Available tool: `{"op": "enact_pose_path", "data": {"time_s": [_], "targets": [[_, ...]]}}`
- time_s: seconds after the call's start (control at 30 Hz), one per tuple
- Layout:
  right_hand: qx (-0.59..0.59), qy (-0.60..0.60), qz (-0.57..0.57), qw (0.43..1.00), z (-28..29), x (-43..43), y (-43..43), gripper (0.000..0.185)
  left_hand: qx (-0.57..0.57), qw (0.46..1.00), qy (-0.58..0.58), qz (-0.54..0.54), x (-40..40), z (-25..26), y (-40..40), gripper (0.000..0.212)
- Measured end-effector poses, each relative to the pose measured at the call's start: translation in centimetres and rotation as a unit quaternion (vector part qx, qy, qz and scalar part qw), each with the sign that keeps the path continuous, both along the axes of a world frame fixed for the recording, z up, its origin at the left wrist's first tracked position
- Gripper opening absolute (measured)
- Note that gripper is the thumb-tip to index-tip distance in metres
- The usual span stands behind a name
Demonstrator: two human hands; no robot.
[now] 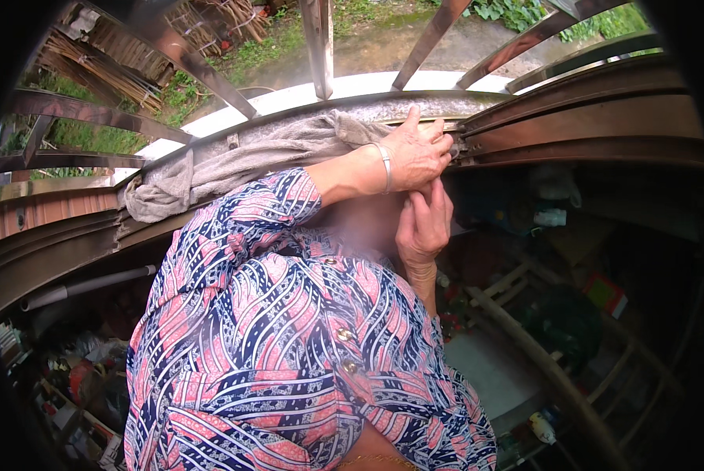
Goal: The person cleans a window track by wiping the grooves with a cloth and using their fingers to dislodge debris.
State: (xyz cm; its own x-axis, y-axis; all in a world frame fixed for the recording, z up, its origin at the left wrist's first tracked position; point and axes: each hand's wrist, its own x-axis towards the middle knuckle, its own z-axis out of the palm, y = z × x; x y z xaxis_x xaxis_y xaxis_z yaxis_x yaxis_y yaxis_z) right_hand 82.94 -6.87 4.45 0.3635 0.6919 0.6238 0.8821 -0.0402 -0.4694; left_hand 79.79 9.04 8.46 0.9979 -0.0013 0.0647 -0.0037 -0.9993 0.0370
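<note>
My left hand (416, 152), with a silver bangle (385, 168) at its wrist, reaches across to the right end of the window sill (422, 107). Its fingers are bent over the corner by the sliding window track, and what lies under them is hidden. Just below it is my right hand (425, 226), raised with fingers curled and tips against the underside of the left hand. Whether anything is between those fingertips cannot be seen. A twisted grey cloth (257, 156) is stretched along the sill, its right end passing behind my left hand.
Metal window bars (317, 47) stand beyond the sill. Outside are bundled sticks (101, 73) and grass. Brown window frames (581, 126) flank the opening. Behind me, in shadow, are a wooden ladder-like frame (540, 353), a grey pipe (87, 288) and a white bottle (542, 428).
</note>
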Motion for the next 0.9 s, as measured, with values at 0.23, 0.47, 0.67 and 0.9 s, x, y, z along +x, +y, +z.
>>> {"op": "enact_pose_path", "data": {"time_s": [0.23, 0.47, 0.67, 0.9], "targets": [[-0.045, -0.002, 0.021, 0.999, 2.6, -0.6, -1.5, 0.024, -0.023, 0.996, -0.086, 0.012, -2.9, -0.1, 1.1, 0.069], [-0.089, 0.061, -0.036, 0.993, 1.0, -1.8, -4.2, 0.026, -0.092, 0.993, -0.074, 0.023, -7.3, 0.4, 2.4, 0.06], [-0.067, 0.042, 0.04, 0.996, -0.2, -0.7, -1.6, 0.027, -0.073, 0.996, -0.049, 0.033, -11.9, 0.9, 3.4, 0.054], [0.001, 0.018, 0.095, 0.995, -1.3, 0.3, 1.9, 0.028, -0.066, 0.996, -0.014, 0.057, -20.6, 1.8, 5.3, 0.04]]}}
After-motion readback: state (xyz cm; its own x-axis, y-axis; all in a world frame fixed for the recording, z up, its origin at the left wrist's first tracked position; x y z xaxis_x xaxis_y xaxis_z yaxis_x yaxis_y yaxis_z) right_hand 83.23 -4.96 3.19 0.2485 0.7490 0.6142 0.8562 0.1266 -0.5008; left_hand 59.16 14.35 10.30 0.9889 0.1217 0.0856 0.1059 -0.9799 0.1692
